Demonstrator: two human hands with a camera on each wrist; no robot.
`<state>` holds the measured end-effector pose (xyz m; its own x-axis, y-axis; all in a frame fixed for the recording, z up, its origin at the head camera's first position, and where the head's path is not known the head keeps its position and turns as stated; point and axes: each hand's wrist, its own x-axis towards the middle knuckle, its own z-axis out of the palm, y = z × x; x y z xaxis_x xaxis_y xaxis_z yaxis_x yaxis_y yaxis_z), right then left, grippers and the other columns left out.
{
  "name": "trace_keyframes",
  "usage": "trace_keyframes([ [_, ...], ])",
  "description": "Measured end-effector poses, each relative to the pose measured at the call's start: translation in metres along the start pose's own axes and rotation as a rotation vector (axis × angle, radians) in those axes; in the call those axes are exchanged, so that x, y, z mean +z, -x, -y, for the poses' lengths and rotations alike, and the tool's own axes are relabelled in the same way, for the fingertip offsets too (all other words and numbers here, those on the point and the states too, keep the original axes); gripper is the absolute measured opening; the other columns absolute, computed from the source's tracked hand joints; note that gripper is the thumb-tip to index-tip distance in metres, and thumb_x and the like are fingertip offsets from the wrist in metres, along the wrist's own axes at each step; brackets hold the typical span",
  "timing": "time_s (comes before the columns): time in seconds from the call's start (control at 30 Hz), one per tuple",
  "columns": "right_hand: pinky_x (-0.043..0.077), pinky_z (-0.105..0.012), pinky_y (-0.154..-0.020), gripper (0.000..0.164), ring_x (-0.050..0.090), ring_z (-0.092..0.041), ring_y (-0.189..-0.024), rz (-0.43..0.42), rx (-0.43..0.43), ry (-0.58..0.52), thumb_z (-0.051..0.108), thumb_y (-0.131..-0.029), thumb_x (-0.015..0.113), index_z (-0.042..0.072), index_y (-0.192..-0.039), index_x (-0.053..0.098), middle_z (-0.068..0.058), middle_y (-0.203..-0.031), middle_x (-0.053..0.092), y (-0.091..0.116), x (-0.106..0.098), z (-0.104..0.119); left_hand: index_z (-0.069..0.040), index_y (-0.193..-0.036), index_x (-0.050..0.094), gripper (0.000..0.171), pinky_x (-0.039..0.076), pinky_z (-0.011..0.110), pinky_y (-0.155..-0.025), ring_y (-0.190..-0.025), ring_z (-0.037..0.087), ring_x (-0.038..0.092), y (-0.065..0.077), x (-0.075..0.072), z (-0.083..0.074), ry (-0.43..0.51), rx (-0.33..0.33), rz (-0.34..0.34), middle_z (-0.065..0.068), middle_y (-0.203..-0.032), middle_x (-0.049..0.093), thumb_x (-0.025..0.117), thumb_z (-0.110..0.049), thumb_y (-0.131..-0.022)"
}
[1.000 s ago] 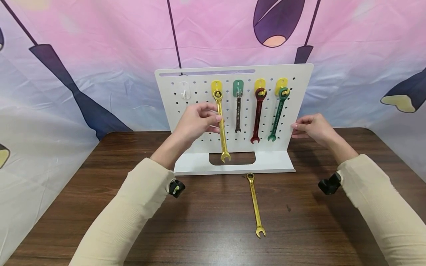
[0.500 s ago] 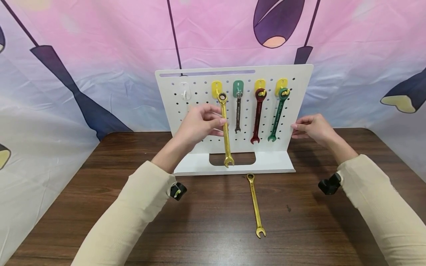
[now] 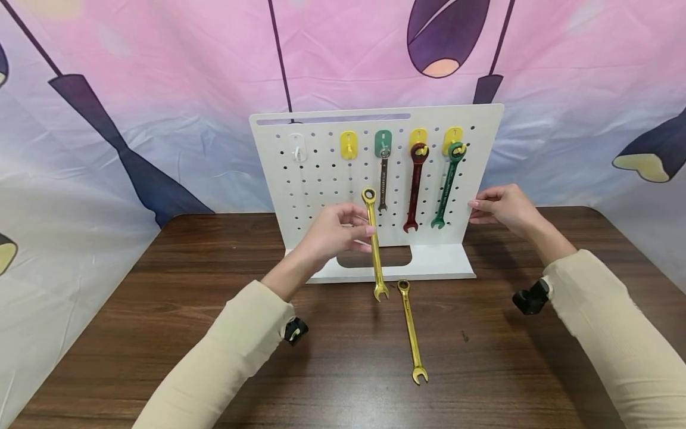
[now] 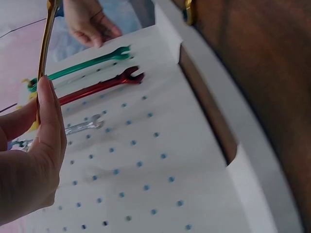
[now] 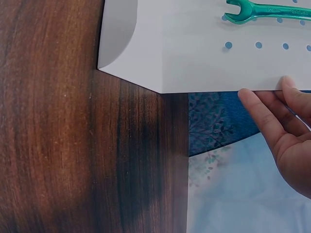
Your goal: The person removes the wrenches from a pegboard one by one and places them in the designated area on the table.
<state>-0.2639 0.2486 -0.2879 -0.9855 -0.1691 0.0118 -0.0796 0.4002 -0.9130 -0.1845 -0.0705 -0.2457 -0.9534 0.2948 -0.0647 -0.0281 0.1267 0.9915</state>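
My left hand [image 3: 337,232] pinches a gold combination wrench [image 3: 375,250] between thumb and fingers, ring end up, in front of the white pegboard [image 3: 327,196]. In the left wrist view the same wrench [image 4: 44,48] rises past my fingertips. A second gold wrench [image 3: 410,333] lies on the table before the board. My right hand [image 3: 506,207] holds the board's right edge; in the right wrist view the thumb [image 5: 289,83] overlaps its front face. A small silver wrench [image 3: 383,182], a red wrench [image 3: 415,187] and a green wrench [image 3: 448,186] hang from hooks.
A bare yellow hook [image 3: 349,145] and a bare white hook [image 3: 297,147] are on the board's left half. The board's base [image 3: 442,262] stands on the dark wooden table [image 3: 214,333]. A patterned cloth [image 3: 343,53] hangs behind.
The left hand has lifted the gold wrench off the left yellow hook and brought it down, toward the viewer and slightly right. The right hand stays at the board's edge.
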Motion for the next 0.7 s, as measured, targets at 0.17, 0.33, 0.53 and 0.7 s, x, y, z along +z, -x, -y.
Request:
trace_keyframes([
  [0.17,0.055,-0.044,-0.079,0.029,0.065,-0.028,-0.079,0.002,0.002,0.0,0.006,-0.092,0.054,-0.019,-0.106,0.053,-0.011,-0.085,0.064,0.001,0.0,0.0,0.01,-0.104,0.051,0.021,0.058,0.035,-0.07,-0.067,0.02,0.062,0.0,0.005,0.018,0.031,-0.059,0.019,0.014,-0.088,0.055,0.058,0.009,-0.084],
  [0.33,0.055,-0.044,-0.079,0.029,0.065,-0.028,-0.079,-0.001,0.002,-0.003,0.006,-0.092,0.054,-0.019,-0.106,0.053,-0.011,-0.085,0.065,0.001,0.0,0.001,0.012,-0.102,0.052,0.018,0.059,0.034,-0.067,-0.064,0.017,0.061,0.002,0.011,0.036,0.059,-0.08,0.032,0.015,-0.084,0.056,0.056,0.013,-0.084],
  [0.53,0.055,-0.043,-0.078,0.029,0.065,-0.027,-0.077,-0.005,-0.005,-0.005,0.006,-0.092,0.054,-0.019,-0.105,0.053,-0.011,-0.084,0.064,0.0,0.0,0.001,0.012,-0.102,0.048,0.021,0.059,0.036,-0.066,-0.063,0.019,0.06,0.004,0.018,0.054,0.103,-0.108,0.048,0.014,-0.08,0.055,0.053,0.017,-0.083],
  [0.7,0.055,-0.044,-0.079,0.028,0.065,-0.028,-0.078,-0.002,-0.006,-0.003,0.006,-0.092,0.054,-0.019,-0.104,0.054,-0.011,-0.085,0.064,0.0,0.0,0.001,0.009,-0.102,0.045,0.023,0.059,0.037,-0.065,-0.064,0.02,0.06,0.006,0.02,0.064,0.085,-0.114,0.06,0.016,-0.083,0.054,0.053,0.018,-0.082],
])
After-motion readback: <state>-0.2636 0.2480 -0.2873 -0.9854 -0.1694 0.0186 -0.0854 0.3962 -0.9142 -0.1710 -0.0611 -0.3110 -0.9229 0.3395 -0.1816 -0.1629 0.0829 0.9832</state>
